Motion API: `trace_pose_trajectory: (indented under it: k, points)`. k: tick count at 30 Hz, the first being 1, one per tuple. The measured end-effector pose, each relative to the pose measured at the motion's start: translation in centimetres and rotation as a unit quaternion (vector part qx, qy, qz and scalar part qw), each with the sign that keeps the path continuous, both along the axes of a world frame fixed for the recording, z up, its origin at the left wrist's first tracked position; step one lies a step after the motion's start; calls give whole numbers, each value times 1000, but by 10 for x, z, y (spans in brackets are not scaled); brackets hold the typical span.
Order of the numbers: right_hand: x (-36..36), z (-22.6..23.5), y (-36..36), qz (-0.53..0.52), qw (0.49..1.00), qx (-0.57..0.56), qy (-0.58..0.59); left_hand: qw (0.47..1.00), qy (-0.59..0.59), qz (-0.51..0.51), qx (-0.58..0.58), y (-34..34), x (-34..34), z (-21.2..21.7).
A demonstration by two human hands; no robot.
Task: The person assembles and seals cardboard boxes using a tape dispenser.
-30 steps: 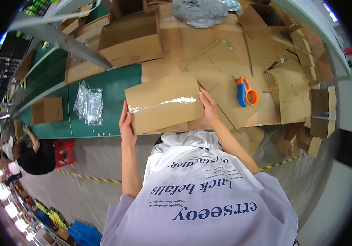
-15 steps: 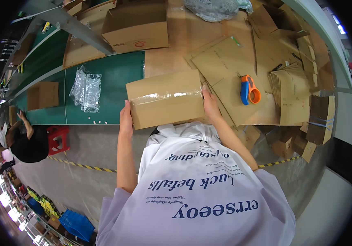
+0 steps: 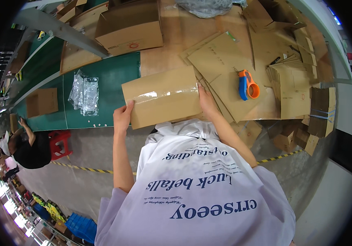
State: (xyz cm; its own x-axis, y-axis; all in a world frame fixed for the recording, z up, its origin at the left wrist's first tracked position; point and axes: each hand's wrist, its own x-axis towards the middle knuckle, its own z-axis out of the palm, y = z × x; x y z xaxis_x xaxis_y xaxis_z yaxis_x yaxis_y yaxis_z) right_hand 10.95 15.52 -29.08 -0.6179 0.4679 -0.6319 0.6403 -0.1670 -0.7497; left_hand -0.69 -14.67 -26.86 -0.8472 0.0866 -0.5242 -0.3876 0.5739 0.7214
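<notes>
Between my two hands is a brown cardboard box (image 3: 161, 104), its upper face crossed by a strip of shiny clear tape. My left hand (image 3: 123, 116) grips its left end, with the thumb on the top face near the edge. At the opposite end my right hand (image 3: 207, 100) presses against the box, and its fingers are partly hidden. An orange and blue tape dispenser (image 3: 248, 85) lies to the right, on flat cardboard sheets (image 3: 221, 61). Clear plastic bags (image 3: 89, 94) rest on the green mat (image 3: 116, 78) to the left.
An open carton (image 3: 131, 30) stands at the back. Folded cardboard (image 3: 292, 88) is stacked on the right beside a dark cutter (image 3: 275, 60). A grey metal post (image 3: 67, 30) slants across the back left. A co-worker (image 3: 30, 147) sits at the far left near a red stool (image 3: 60, 143).
My left hand has shifted its grip, bringing the thumb onto the box's top face. The whole view has moved slightly, and the box stays held between both hands.
</notes>
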Motion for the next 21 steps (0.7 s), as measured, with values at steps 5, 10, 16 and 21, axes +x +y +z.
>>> trace_pose_trajectory:
  k: [5, 10, 16, 21]
  points:
    - [4, -22, 16, 12, 996, 48, 68, 999, 14, 6, -48, 14, 3, 23]
    - [10, 10, 23, -7, 994, -59, 91, 981, 25, 128, 142, 20, 2, 37]
    - [28, 11, 27, -54, 966, -87, 237, 981, 86, 60, 163, 9, -5, 25]
    - [49, 10, 66, -40, 925, -214, 310, 888, 67, 52, 452, 1, 4, 26]
